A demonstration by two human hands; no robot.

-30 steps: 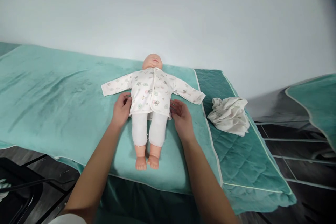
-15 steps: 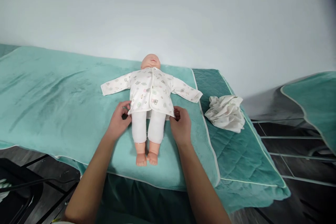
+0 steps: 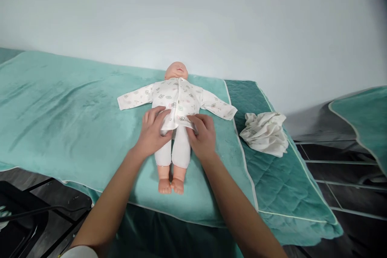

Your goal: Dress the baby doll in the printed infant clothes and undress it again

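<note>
A baby doll [image 3: 171, 176] lies on its back, feet toward me, in a white printed jacket [image 3: 178, 96] buttoned down the front, with white material on its legs. The jacket's sleeves stretch out to both sides. My left hand [image 3: 154, 131] rests over the jacket's lower edge on the left, open, its thumb and forefinger apart. On the other side my right hand [image 3: 204, 135] touches the hem, its fingers bent over the cloth and its thumb apart below the edge. Part of the hem is hidden behind my fingers.
A crumpled white cloth [image 3: 265, 134] lies right of the doll on the dark green quilted cover [image 3: 272, 185]. A lighter green blanket [image 3: 75, 129] lies under the doll. Behind is a white wall [image 3: 193, 16]. A black chair [image 3: 24, 217] stands at lower left.
Both hands have moved inward from the jacket's side edges onto its lower front. My fingers have spread from a pinch at the hem corners. The view has shifted slightly.
</note>
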